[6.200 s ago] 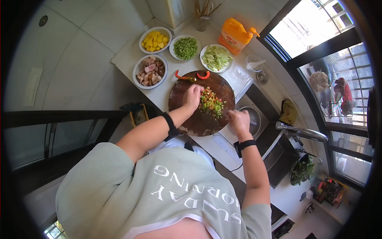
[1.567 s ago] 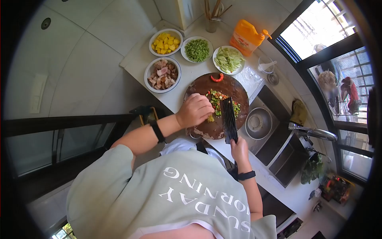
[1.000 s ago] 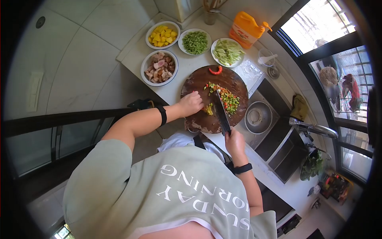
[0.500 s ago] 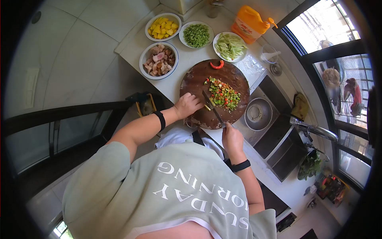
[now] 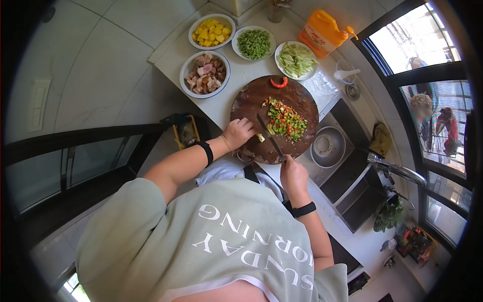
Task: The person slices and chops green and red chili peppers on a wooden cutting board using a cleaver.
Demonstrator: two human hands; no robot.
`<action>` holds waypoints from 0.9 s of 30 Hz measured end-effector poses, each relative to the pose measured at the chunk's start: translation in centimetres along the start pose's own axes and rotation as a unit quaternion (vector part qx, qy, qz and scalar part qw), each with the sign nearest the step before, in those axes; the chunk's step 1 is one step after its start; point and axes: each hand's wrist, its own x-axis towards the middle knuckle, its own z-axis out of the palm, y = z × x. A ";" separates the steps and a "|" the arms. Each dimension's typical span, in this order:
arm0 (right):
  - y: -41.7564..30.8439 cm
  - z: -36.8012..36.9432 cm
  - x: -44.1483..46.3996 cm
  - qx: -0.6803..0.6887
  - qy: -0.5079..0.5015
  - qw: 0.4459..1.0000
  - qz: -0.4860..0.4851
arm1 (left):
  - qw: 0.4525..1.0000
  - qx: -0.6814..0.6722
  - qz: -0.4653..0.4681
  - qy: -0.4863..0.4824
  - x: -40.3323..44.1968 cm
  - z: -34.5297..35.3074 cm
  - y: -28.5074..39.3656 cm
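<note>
My right hand (image 5: 294,177) is closed on the handle of a dark knife (image 5: 270,137), whose blade stands edge-down on the round wooden cutting board (image 5: 246,100). My left hand (image 5: 238,133) rests at the board's left edge with its fingers curled; what they hold, if anything, is hidden. Between those fingertips and the blade lies a small pale yellow-green piece (image 5: 260,137). Right of the blade is a heap of chopped red and green pepper (image 5: 286,121). A curved red chili (image 5: 278,82) lies near the board's far edge.
Behind the board stand a bowl of meat (image 5: 205,73), a bowl of yellow chunks (image 5: 212,31), plates of chopped green pieces (image 5: 253,44) and pale green slices (image 5: 296,60), and an orange jug (image 5: 323,34). On the right, a metal bowl (image 5: 328,146) sits in the sink beside a faucet (image 5: 397,169).
Earlier the right hand held the knife broad side up over the heap; now the blade stands edge-down left of it. My left hand has moved left and down. One red chili has gone from the board.
</note>
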 end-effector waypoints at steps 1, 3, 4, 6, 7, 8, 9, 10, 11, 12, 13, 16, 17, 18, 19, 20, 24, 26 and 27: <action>0.0 0.2 0.0 0.000 -0.001 1.000 0.000 | 1.000 0.000 -0.001 -0.001 -0.1 0.3 0.1; 0.1 0.4 0.2 -0.013 -0.013 1.000 -0.005 | 0.999 -0.004 -0.023 0.033 0.2 1.0 0.4; 0.0 0.4 0.2 -0.014 -0.014 1.000 -0.004 | 0.999 -0.005 -0.023 0.034 0.4 1.2 0.5; -0.1 0.5 0.2 -0.011 0.011 1.000 -0.018 | 0.998 -0.005 -0.043 0.039 0.6 1.8 0.7; 0.0 0.5 0.3 -0.013 0.008 1.000 -0.017 | 0.998 -0.007 -0.045 0.039 0.7 2.0 0.7; 0.1 0.7 0.3 -0.021 0.011 0.999 -0.027 | 0.998 -0.010 -0.042 0.050 0.7 2.2 0.6; 0.2 0.9 0.4 -0.029 0.014 0.999 -0.037 | 0.997 -0.013 -0.040 0.060 0.6 2.3 0.6; 0.3 1.1 0.6 -0.030 0.012 0.999 -0.037 | 0.997 -0.015 -0.042 0.059 0.5 2.2 0.7; 0.3 1.5 0.8 -0.046 -0.003 0.999 -0.030 | 0.997 -0.019 -0.043 0.054 0.4 2.2 0.7; 0.4 2.0 1.1 -0.061 -0.018 0.998 -0.023 | 0.998 -0.023 -0.044 0.049 0.3 2.0 0.7; 0.5 2.7 1.4 -0.062 -0.019 0.998 -0.023 | 0.998 -0.024 -0.045 0.048 0.3 1.9 0.7; 1.4 5.0 2.5 -0.063 -0.008 0.998 -0.025 | 0.995 -0.028 -0.030 0.095 0.1 1.7 0.4; 2.0 5.6 2.7 -0.042 0.023 0.998 -0.030 | 0.996 -0.040 -0.032 0.078 -0.4 1.8 0.3; 1.9 5.4 2.8 -0.021 0.055 0.998 -0.036 | 0.996 -0.052 -0.033 0.061 -0.5 1.7 0.2; 1.9 5.3 2.9 -0.021 0.056 0.998 -0.036 | 0.996 -0.052 -0.032 0.062 -0.5 1.8 0.1; 2.1 5.1 2.8 -0.018 0.046 0.998 -0.037 | 0.995 -0.063 -0.036 0.070 -0.5 2.0 0.2; 0.3 2.0 1.9 -0.033 -0.006 0.999 -0.036 | 0.993 -0.093 -0.037 0.067 -0.4 2.8 0.1; -0.2 2.2 2.1 -0.044 -0.022 0.999 -0.020 | 0.991 -0.099 -0.039 0.076 -0.4 2.7 0.2; -0.5 2.3 2.3 -0.055 -0.035 0.998 -0.005 | 0.990 -0.102 -0.040 0.086 -0.3 2.6 0.2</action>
